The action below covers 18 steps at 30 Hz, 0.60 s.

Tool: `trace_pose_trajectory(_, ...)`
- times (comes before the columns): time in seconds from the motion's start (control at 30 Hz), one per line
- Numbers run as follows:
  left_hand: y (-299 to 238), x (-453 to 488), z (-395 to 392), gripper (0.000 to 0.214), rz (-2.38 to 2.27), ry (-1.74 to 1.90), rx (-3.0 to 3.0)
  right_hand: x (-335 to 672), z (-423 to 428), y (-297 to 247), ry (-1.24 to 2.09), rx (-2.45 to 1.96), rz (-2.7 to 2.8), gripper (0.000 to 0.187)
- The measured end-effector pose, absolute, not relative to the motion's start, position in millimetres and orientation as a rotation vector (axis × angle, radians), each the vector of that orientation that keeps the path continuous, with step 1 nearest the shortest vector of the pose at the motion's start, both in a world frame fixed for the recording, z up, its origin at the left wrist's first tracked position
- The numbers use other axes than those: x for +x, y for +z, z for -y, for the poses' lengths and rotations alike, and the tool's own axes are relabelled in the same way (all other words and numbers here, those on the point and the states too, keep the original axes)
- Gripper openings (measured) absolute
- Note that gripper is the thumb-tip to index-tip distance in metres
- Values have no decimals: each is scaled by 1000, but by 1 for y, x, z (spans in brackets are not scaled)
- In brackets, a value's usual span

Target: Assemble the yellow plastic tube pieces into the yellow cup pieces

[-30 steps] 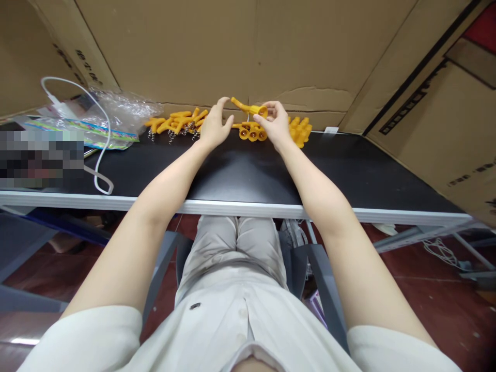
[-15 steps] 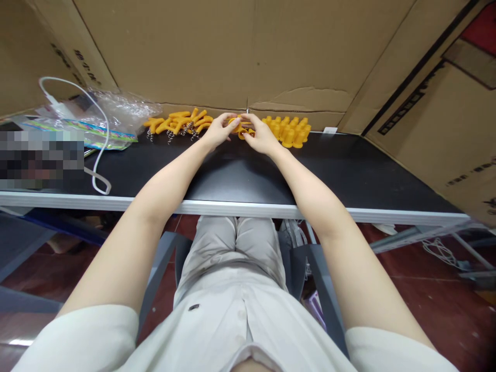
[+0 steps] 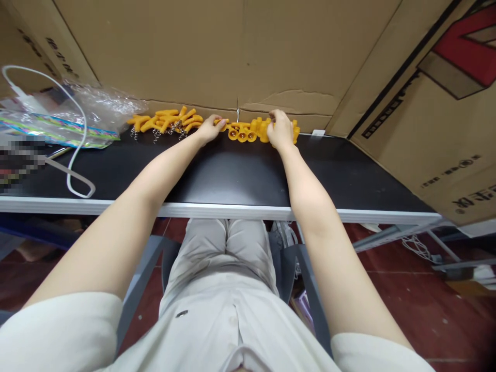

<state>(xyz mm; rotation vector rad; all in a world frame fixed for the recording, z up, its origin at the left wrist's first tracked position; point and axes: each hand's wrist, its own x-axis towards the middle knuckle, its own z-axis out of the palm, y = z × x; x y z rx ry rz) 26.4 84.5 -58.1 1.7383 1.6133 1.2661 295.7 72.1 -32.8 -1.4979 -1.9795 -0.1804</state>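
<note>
- Left hand [image 3: 210, 130]: at the left end of the middle group, fingers pinched nearly together on 1 yellow piece [image 3: 222, 127]. That piece is mostly covered by the hand, just left of the row.
- Right hand [image 3: 282, 132]: over the upright yellow sleeves [image 3: 262, 129], fingers curled down among them. Fingertips are hidden behind the hand, so can't tell how wide the gap is or whether a sleeve is gripped.
- Between the 2 hands: row of 3 yellow cups [image 3: 242, 136], side by side on the tabletop [image 3: 232, 170], round mouths facing the person (something shiny inside each).
- Sleeves: tight cluster right of the row, standing on end. The right hand hides part of it; can't count them.
- Left of the left hand: loose pile of yellow branching handles [image 3: 168, 121], overlapping, several with metal spirals [image 3: 155, 136] pointing down toward the tabletop.
- Further left: crumpled clear plastic [image 3: 103, 101], a bag with coloured edges [image 3: 103, 142] and a looped white cable [image 3: 85, 124] whose lower end lies near the front edge.
- All yellow parts sit along the back of the tabletop, close to the cardboard wall [image 3: 174, 51].
- Right of the sleeves: 1 small white block [image 3: 318, 133] by the same wall, well apart from the left hand.
- Far right: printed cardboard panel [image 3: 445, 134], red graphic at top.
</note>
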Motion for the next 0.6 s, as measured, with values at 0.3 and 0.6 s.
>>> trace_pose_trajectory(0.3, -50, 44, -90, 53, -1739, 937, 1985, 290, -66, -37, -11, -1698, 2092, 56)
trace_pose_trajectory(0.6, -59, 39, -98, 62, -1724, 805, 1948, 291, -61, -37, 39, -1725, 2132, 74)
